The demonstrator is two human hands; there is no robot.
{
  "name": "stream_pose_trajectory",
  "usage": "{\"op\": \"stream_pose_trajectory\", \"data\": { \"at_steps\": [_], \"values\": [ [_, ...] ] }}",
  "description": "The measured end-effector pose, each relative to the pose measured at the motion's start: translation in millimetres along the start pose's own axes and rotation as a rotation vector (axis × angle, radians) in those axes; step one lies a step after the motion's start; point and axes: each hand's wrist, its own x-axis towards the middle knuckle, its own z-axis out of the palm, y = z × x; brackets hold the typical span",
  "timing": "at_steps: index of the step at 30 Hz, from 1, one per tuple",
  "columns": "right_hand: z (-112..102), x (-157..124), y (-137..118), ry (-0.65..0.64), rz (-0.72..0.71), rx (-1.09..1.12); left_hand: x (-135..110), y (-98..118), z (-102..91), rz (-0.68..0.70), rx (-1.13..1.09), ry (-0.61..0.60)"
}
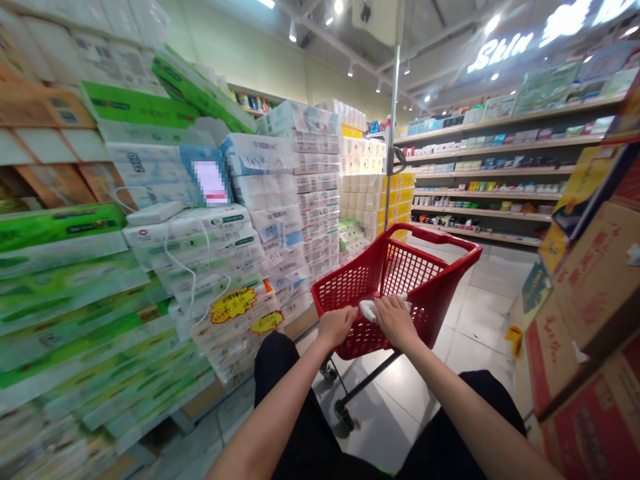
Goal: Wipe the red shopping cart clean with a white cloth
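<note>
A red plastic shopping cart (425, 280) rolls in front of me in a shop aisle. My left hand (336, 325) is closed over the near rim of the cart. My right hand (395, 319) grips the same rim beside it, with a white cloth or paper (369, 309) pressed under its fingers. The basket of the cart looks empty as far as I can see. Both my forearms reach forward over my dark trousers.
Tall stacks of packaged tissue rolls (210, 240) line the left side, close to the cart. Cardboard boxes (590, 320) stand on the right. Shelves of goods (490, 180) run along the far right, a metal pole (393, 133) rises behind the cart, and tiled floor (475, 313) lies ahead.
</note>
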Motion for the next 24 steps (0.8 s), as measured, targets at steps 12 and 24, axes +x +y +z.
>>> {"op": "stream_pose_trajectory", "data": {
  "at_steps": [12, 24],
  "values": [
    [-5.6, -2.7, 39.8, -0.068, -0.109, 0.071, -13.6, 11.5, -5.9, 0.079, 0.078, 0.003],
    [3.2, 0.6, 7.6, -0.01, -0.012, 0.141, -6.1, 9.1, 2.5, 0.1, 0.067, 0.042]
  ]
}}
